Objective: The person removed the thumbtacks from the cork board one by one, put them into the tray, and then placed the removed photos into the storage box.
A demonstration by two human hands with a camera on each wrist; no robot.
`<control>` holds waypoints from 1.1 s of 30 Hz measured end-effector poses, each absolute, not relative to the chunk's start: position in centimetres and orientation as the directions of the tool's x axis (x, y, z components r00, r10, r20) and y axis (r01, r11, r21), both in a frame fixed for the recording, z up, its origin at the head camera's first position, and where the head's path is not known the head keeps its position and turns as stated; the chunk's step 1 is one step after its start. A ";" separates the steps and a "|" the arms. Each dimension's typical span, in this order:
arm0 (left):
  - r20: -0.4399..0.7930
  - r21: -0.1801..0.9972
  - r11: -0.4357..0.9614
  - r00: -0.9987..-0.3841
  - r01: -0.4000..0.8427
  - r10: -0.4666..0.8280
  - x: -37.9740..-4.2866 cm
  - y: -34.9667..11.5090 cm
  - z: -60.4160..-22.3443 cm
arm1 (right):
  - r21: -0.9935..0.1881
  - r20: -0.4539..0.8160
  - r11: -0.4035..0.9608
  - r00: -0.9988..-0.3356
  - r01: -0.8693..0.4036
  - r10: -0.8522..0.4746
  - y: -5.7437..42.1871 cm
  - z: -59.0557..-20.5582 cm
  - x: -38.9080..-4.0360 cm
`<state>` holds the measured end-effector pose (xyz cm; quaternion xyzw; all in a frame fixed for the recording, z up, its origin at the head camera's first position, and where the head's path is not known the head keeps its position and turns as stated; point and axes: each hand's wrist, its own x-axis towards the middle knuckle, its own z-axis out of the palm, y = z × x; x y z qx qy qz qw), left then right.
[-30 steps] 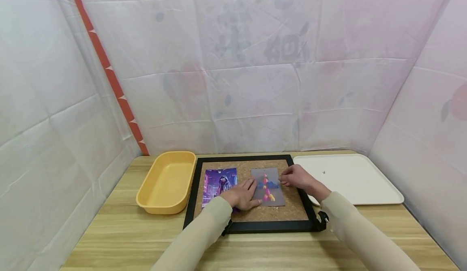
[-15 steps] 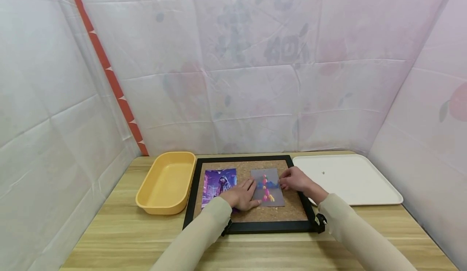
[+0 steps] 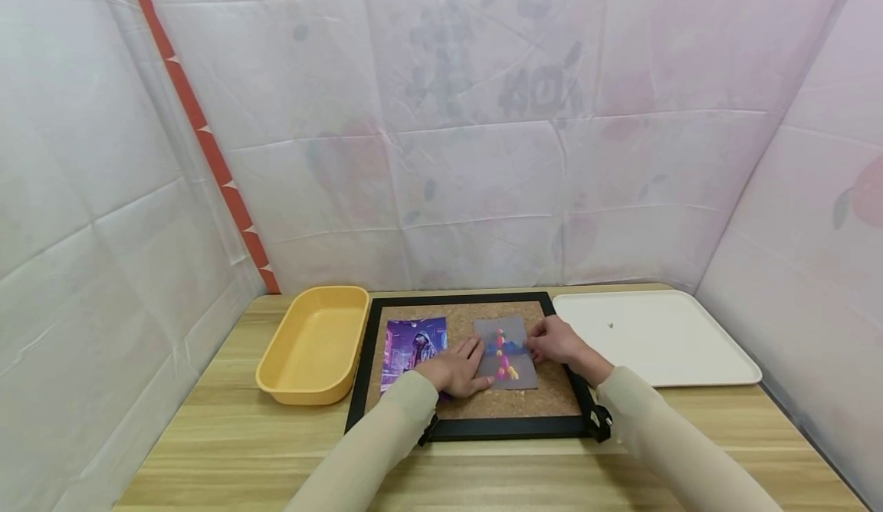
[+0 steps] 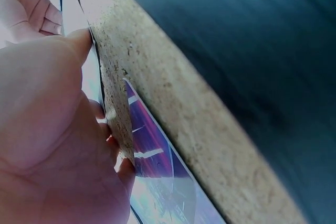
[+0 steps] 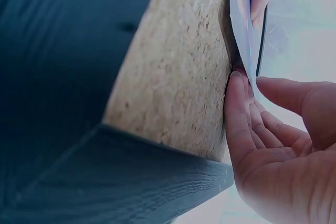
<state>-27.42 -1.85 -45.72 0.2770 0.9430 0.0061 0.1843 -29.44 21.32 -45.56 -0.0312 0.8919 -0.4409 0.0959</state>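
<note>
A grey picture card (image 3: 519, 378) with a pink, blue and yellow print lies on a cork board (image 3: 559, 397) with a black frame. My left hand (image 3: 457, 368) rests with straight fingers on the card's left edge, its thumb near the lower left corner. At the right edge, my right hand (image 3: 555, 341) pinches the card. In the right wrist view, thumb (image 5: 286, 94) and forefinger (image 5: 237, 114) stand on either side of the edge, which bends slightly up off the cork. A purple picture card (image 3: 416, 343) with a hooded figure lies on the left half, partly under my left hand.
A yellow basin (image 3: 313, 351) stands left of the board on the wooden table (image 3: 228, 428). On the right is a white tray (image 3: 662, 343) with a tiny dark object (image 3: 610, 326) on it. White sheeting (image 3: 476, 167) walls off the back and both sides.
My right hand has shifted slightly left and stays at the card's right edge. The left hand and both cards lie practically as before.
</note>
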 end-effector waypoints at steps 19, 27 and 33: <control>-0.342 0.109 0.847 -0.780 0.521 0.524 -27.9 -1.8 -46.4 | -0.775 -0.140 0.630 -0.985 0.046 -0.101 21.4 -46.1 -30.0; -0.265 0.115 0.836 -0.794 0.537 0.547 -27.4 -1.8 -45.2 | -0.766 -0.132 0.642 -0.986 0.036 -0.103 21.6 -46.0 -30.2; -0.139 0.141 0.809 -0.798 0.570 0.587 -26.9 -1.9 -45.8 | -0.773 -0.132 0.634 -0.983 0.024 -0.124 21.6 -46.3 -29.9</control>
